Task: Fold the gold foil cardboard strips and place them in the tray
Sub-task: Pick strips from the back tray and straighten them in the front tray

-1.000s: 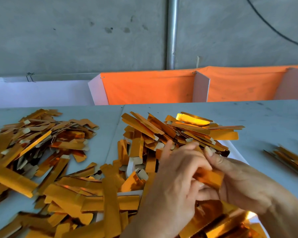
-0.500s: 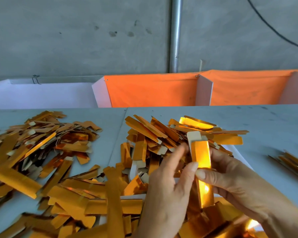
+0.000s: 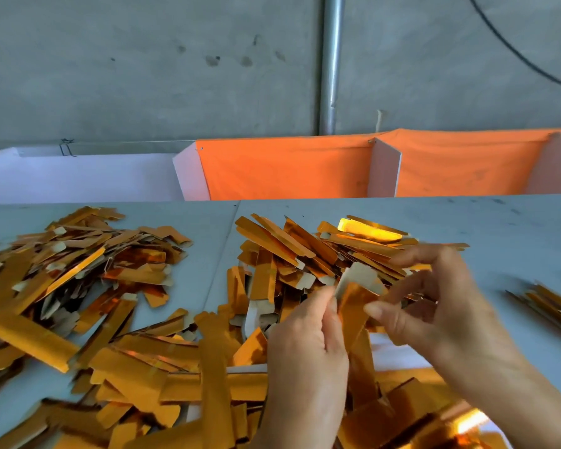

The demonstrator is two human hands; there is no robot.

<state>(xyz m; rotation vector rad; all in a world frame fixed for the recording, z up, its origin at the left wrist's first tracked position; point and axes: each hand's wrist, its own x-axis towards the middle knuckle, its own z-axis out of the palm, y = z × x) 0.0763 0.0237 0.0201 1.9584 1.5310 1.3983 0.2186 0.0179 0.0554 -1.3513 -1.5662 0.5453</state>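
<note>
**One gold strip pinched between two hands**

A single gold strip (image 3: 353, 306) stands nearly upright between the hands, its pale cardboard end uppermost. The left hand (image 3: 305, 348) pinches its left edge with narrowed fingers (image 3: 329, 303); the right hand (image 3: 434, 306) presses its thumb against the right edge, the other fingers curled above. Beneath and beyond the hands, a heap of strips (image 3: 289, 254) too many to count lies on a white tray (image 3: 399, 354), of which only a patch shows. A second heap (image 3: 78, 270) spreads across the table (image 3: 499, 234) to the left, and a small bundle (image 3: 548, 306) lies apart on the right.
</note>
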